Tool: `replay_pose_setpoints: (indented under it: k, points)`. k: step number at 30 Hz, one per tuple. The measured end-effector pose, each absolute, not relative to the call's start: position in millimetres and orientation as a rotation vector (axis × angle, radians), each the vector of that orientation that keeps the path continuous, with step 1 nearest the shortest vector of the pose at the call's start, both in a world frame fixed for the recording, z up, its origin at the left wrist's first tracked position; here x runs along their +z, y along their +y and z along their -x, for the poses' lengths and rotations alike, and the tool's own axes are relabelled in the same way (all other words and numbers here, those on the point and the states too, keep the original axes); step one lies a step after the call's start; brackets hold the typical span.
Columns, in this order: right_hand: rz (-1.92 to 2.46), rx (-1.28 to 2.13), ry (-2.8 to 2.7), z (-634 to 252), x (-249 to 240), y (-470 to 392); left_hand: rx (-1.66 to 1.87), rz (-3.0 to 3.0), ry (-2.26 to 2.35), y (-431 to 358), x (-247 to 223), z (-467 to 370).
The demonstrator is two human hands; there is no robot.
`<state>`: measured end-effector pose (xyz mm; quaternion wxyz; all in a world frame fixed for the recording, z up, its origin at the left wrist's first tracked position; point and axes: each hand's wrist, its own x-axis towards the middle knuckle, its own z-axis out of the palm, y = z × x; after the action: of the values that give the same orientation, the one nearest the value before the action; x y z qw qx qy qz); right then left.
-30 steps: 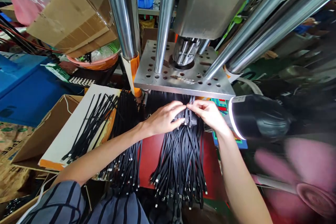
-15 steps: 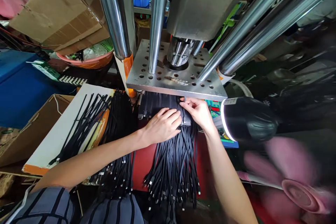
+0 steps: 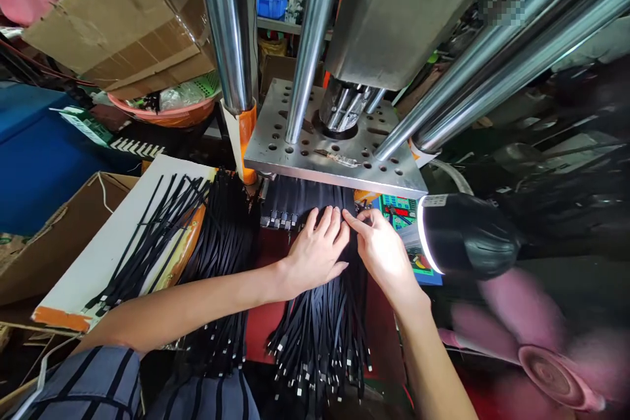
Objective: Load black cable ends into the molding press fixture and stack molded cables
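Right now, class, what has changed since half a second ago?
The bare right hand has drawn back from the perforated grey metal plate, toward the camera; any release is unclear. The bare left hand stayed palm-down on the flat black cables; the plate stayed put.

Black on the cables [image 3: 322,325] at lower centre, with silvery ends; red on the bench [image 3: 258,335]. White with an orange edge on the board [image 3: 93,262] at left, blue on the bin [image 3: 39,151] at far left. Silver-grey on the plate [image 3: 339,178] at centre, black on the lamp [image 3: 467,233] at right, pink on the fan [image 3: 551,374] at lower right. Grey-blue with black stripes on the sleeve [image 3: 93,380] at lower left.
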<state>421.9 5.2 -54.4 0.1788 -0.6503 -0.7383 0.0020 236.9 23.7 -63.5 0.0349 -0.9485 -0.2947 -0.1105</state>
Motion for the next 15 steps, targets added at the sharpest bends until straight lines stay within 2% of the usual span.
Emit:
replay_pose_setpoints:
  k: [4,15]
  points:
    - [2.028,-0.187,-2.126,-415,-50,19,-0.33,3.032,-1.061,49,-48,-244]
    - [2.099,-0.168,-2.079,-414,-41,99,-0.257,3.069,-1.142,126,-30,-268]
